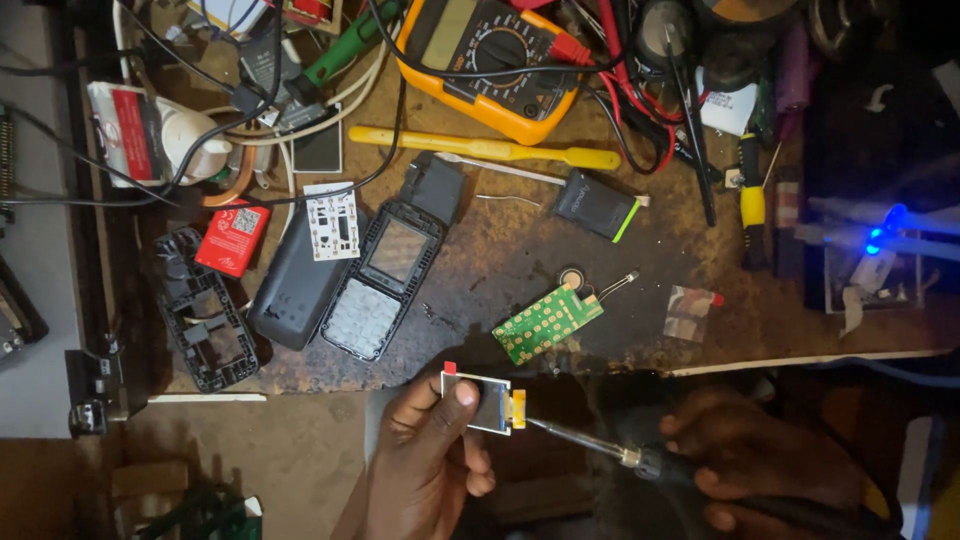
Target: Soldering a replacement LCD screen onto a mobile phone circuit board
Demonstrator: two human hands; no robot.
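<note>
Both hands dim: right hand (pixel 770 465) half-shadowed, left hand (pixel 430 460) wrist cropped.

Single head-worn camera looked steeply down, close over cluttered worktop (pixel 520 250). Worktop's near edge crossed lower frame; both hands entered from bottom. Floor showed lower left. No second view shared scene.

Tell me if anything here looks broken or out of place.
A phone lies dismantled on the bench: front frame, dark back cover and green circuit board apart. The left hand holds its small screen.
</note>
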